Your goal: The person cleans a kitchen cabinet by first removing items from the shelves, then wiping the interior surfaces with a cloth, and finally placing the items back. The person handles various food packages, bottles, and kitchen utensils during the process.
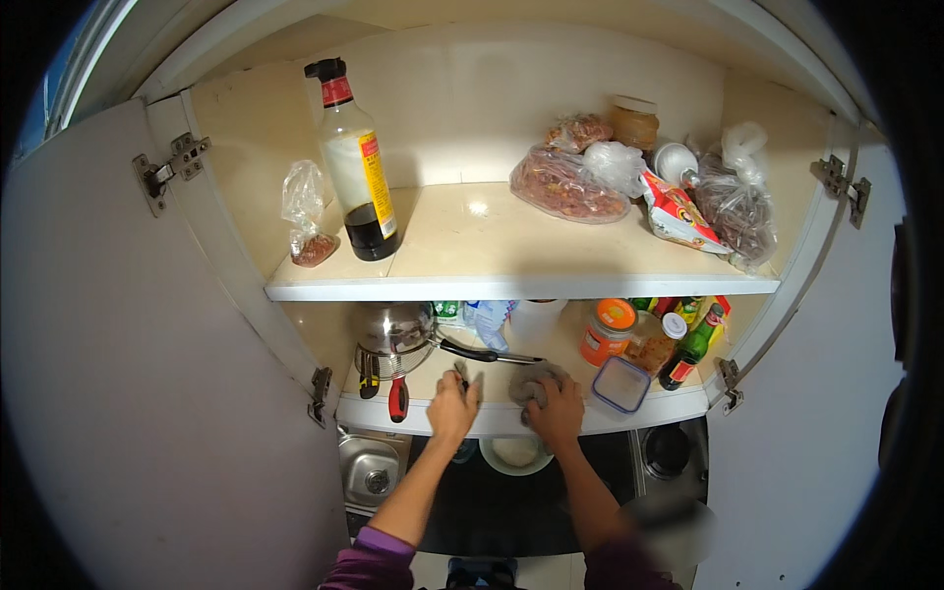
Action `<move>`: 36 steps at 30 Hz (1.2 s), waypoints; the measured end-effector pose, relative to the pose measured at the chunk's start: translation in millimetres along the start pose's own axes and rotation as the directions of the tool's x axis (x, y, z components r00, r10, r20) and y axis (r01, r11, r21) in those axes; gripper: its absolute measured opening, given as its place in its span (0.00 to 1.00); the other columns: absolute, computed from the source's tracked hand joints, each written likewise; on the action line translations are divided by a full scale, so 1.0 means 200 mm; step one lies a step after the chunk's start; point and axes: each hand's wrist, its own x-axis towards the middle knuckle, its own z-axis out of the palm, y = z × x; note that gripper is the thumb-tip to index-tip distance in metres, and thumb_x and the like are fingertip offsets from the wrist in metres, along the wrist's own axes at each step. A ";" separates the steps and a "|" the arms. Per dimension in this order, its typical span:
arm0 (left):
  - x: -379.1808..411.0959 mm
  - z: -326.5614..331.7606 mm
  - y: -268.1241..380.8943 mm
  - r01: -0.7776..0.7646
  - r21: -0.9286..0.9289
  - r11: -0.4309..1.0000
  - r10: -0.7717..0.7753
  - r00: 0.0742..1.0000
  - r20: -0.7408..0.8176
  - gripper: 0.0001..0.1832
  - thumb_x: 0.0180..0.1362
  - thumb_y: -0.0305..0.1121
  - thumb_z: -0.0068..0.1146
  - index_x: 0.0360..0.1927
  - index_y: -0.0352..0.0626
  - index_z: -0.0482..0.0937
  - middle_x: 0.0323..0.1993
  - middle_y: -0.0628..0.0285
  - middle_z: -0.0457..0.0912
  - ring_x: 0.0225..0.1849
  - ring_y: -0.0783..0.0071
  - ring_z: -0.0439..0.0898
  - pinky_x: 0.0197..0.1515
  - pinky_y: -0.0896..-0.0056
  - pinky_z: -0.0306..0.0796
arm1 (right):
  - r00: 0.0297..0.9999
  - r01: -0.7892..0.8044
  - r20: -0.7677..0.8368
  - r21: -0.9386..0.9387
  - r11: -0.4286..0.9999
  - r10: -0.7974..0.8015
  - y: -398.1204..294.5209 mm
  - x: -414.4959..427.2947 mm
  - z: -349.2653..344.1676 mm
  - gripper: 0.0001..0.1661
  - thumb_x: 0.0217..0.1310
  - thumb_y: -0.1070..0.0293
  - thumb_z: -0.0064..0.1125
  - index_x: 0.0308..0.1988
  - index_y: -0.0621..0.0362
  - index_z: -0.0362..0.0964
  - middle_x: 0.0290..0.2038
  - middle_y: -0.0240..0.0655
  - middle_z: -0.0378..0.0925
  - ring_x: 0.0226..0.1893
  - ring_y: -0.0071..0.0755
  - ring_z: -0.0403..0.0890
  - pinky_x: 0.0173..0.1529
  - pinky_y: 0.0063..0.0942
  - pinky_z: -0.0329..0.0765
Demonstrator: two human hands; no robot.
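Observation:
My left hand [452,409] pinches a small dark object [461,375] just above the front of the lower cupboard shelf [435,417]; its kind is too small to tell. To the right, my right hand [558,413] grips a crumpled grey cloth [527,383] against the same shelf. Behind both hands lies a black-handled tool [483,355], its metal end reaching toward the cloth. Left of my left hand are a red-handled tool [398,402], a wire strainer [394,365] and a shiny metal bowl [394,328]. A blue-rimmed plastic container [622,385] stands right of my right hand.
An orange-lidded jar [608,332], a white-lidded jar [656,346] and a green bottle [693,346] crowd the lower right. The upper shelf [457,243] carries a sauce bottle [361,184] and bagged food [568,184]. Cupboard doors [184,354] flank me; a bowl [516,468] sits below.

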 end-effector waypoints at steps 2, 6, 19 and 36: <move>0.00 0.07 0.03 0.044 0.129 0.991 -0.052 0.997 0.058 0.24 0.52 0.49 0.53 0.41 0.39 0.63 0.33 0.46 0.75 0.30 0.46 0.77 0.31 0.52 0.71 | 1.000 -0.021 -0.012 0.028 0.999 0.021 -0.01 0.00 -0.01 0.23 0.37 0.64 0.61 0.40 0.51 0.72 0.42 0.42 0.66 0.44 0.47 0.68 0.44 0.41 0.69; 0.03 0.15 -0.03 -0.097 0.230 0.968 0.095 0.995 0.021 0.19 0.49 0.40 0.53 0.39 0.38 0.64 0.34 0.47 0.74 0.32 0.48 0.77 0.33 0.51 0.72 | 0.998 0.004 -0.055 0.036 0.999 -0.002 0.02 -0.01 0.01 0.23 0.36 0.64 0.61 0.40 0.52 0.72 0.40 0.42 0.67 0.43 0.48 0.68 0.44 0.41 0.69; -0.09 -0.41 -0.55 0.242 0.209 0.948 -0.093 0.835 -0.543 0.07 0.50 0.28 0.54 0.33 0.39 0.72 0.30 0.53 0.76 0.35 0.52 0.74 0.37 0.55 0.67 | 0.995 0.025 -0.101 0.046 0.999 -0.020 0.04 -0.01 0.02 0.22 0.36 0.67 0.59 0.39 0.54 0.72 0.40 0.44 0.68 0.41 0.49 0.68 0.44 0.42 0.69; -0.01 -0.20 -0.05 -0.364 0.140 0.921 0.388 0.888 -0.245 0.14 0.42 0.21 0.53 0.37 0.41 0.75 0.30 0.54 0.75 0.33 0.52 0.74 0.36 0.59 0.69 | 0.987 0.015 -0.160 0.049 0.999 -0.007 0.03 -0.01 0.00 0.21 0.34 0.68 0.59 0.37 0.53 0.73 0.37 0.41 0.69 0.40 0.47 0.70 0.42 0.40 0.70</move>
